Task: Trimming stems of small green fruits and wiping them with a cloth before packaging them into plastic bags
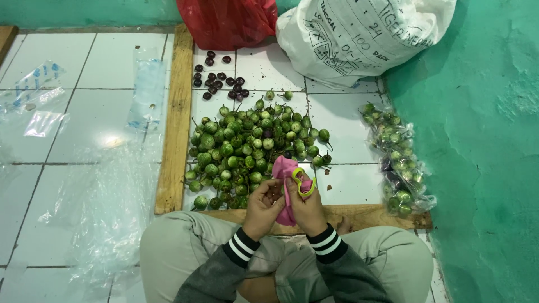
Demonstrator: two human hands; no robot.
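Note:
I sit cross-legged on a white tiled floor. My right hand holds yellow-green handled scissors with fingers through the loops, against a pink cloth or bag. My left hand grips the same pink piece from the left side, just below its top. Right in front of my hands lies a heap of small round green eggplants. A smaller group of dark purple ones lies behind the heap.
A wooden frame borders the heap at left and front. A clear bag of green eggplants lies along the green wall at right. A white sack and a red bag stand behind. Clear plastic sheets cover the floor at left.

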